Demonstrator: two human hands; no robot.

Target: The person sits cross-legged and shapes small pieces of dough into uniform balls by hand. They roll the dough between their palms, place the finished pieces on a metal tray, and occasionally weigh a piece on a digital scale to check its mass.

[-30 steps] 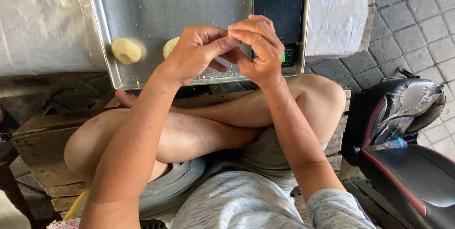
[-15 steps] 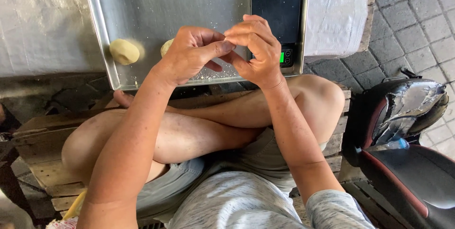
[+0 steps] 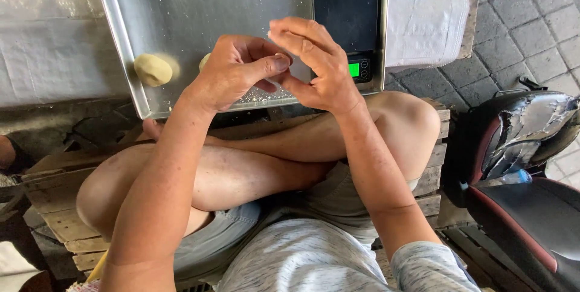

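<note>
- Nearest the camera, a person sits cross-legged on a wooden pallet (image 3: 57, 219), in grey shorts and a grey top, bare knees spread to either side.
- Both forearms reach forward and meet above the near edge of a metal tray.
- The left hand (image 3: 232, 71) is curled, thumb pressed against the forefinger, and its fingers (image 3: 275, 62) are pinched together at the tips.
- The right hand (image 3: 317, 65) faces it, touching it, with fingers loosely bent and fanned above the meeting point.
- Whatever the fingers pinch is hidden between the two hands; it cannot be made out, though it seems small.
- Just beyond the hands lies the metal tray (image 3: 199, 8), a shallow rimmed surface dusted with pale crumbs near its front edge.
- On the tray, left of the hands, sits a round ball of yellow dough (image 3: 152, 70). A second dough ball (image 3: 205, 60) peeks out just behind the left hand.
- At the tray's right end rests a black digital kitchen scale (image 3: 345, 20) with a lit green display.
- To the right, on grey paving, stands a parked scooter (image 3: 525, 165).
- Risk, as a judgement: the hands work over the tray's edge, so a small piece slipping from the pinch could drop onto the legs or the pallet instead of the tray.
</note>
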